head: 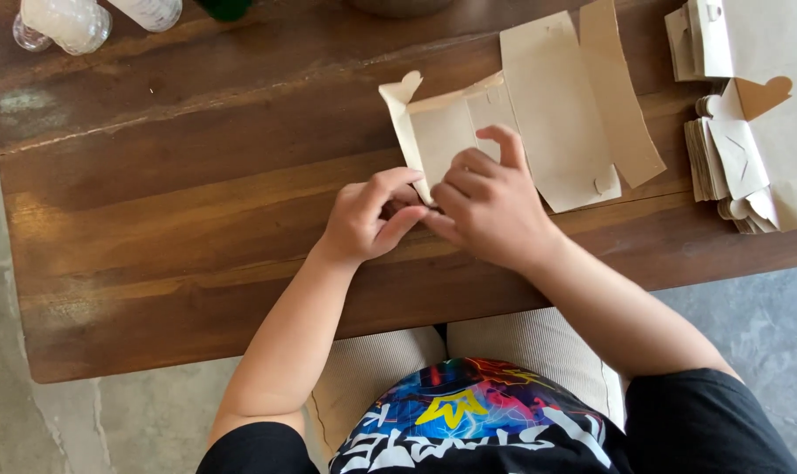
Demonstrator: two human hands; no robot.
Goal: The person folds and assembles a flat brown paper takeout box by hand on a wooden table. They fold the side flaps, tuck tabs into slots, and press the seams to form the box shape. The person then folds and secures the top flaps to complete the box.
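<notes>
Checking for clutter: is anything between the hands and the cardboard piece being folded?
Nothing visible. The left hand and right hand already grip the cardboard piece at its lower edge on the table.

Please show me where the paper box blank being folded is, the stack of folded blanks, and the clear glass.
paper box blank [442, 132], head view, upright panel.
stack of folded blanks [736, 158], head view, top piece.
clear glass [69, 22], head view, its side.

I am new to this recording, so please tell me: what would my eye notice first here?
First, the two hands meeting at the table's middle: the left hand and right hand pinch and fold a flat tan cardboard box blank. Next, the stacks of similar blanks at the right edge of the brown wooden table.
</notes>
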